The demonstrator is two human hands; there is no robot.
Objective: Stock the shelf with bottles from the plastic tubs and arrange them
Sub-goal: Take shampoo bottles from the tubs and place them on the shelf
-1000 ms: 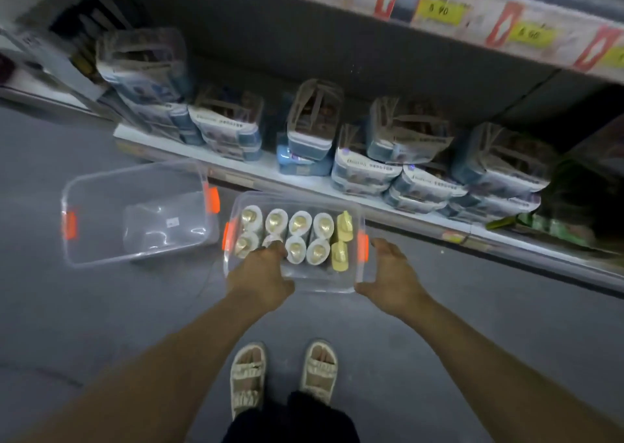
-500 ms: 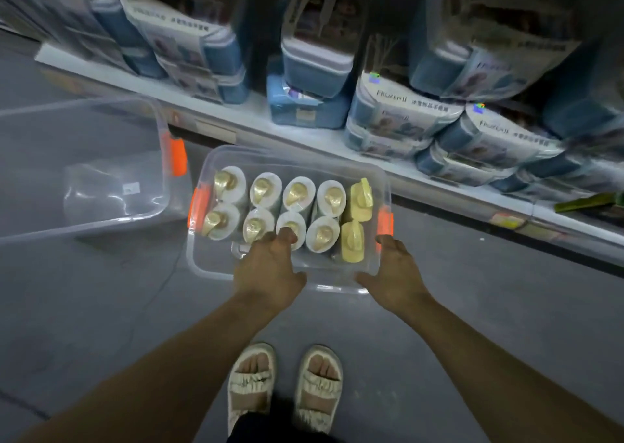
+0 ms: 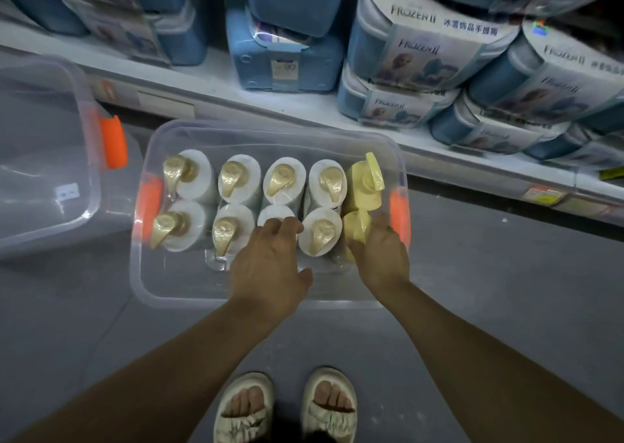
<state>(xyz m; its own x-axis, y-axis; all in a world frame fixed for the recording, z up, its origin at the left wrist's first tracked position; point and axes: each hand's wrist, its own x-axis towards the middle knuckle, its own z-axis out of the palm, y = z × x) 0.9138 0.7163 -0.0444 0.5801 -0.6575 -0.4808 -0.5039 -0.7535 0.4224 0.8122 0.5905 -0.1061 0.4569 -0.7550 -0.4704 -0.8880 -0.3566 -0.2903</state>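
- A clear tub (image 3: 175, 284) with orange latches sits on the floor at frame centre, just below the shelf edge; ten pump bottles stand in it in two rows, filling its far half.
- Eight are white bottles (image 3: 239, 184) with gold pumps; two yellow bottles (image 3: 364, 186) stand at the right end.
- The left hand (image 3: 270, 267) reaches into the tub, fingers curled over the top of the third white bottle of the near row (whether they grip it I cannot tell).
- The right hand (image 3: 383, 255) closes its fingers around the near yellow bottle.
- A second tub (image 3: 50, 159), also clear, lies at the left edge, beside the first.
- The floor (image 3: 489, 290) is plain grey, dimly lit; two sandalled feet (image 3: 287, 405) show at bottom centre.
- A white shelf (image 3: 310, 108) crosses the upper frame, stacked with blue boxes (image 3: 429, 57) printed "Frozen II".
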